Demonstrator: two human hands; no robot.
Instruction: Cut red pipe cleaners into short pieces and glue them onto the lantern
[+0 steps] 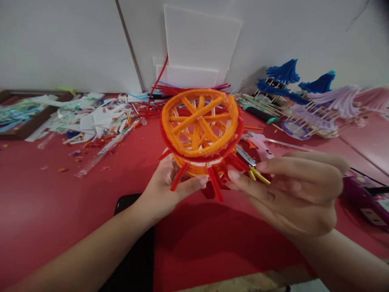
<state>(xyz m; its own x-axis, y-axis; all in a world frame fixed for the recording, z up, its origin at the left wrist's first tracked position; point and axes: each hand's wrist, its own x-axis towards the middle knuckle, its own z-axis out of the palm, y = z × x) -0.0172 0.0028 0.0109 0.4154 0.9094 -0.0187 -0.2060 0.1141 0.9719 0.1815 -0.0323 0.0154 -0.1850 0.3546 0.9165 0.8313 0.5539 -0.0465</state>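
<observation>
My left hand (pixel 165 188) is wrapped round the lower left of a round openwork frame (pixel 199 117) made of orange pipe cleaners and thin wooden sticks. Its top is a spoked orange ring with a red pipe cleaner edge, tilted toward me. Short red pipe cleaner pieces (pixel 215 182) stick out below, like rays. At the frame's lower right, my right hand (pixel 291 192) has its thumb and index finger closed about one red piece (pixel 238 163); the exact contact is partly hidden. Behind these fingers lie scissors (pixel 258 175) with yellow handles.
A pink glue gun (pixel 258 144) lies behind the right hand. Blue pipe cleaner roofs (pixel 282 73) and lilac ones (pixel 337 99) stand back right. Scraps (pixel 100 117) and a brown tray (pixel 18 132) are at left. A black phone-like slab (pixel 136 243) lies under the left forearm. A purple power strip (pixel 366 202) sits right.
</observation>
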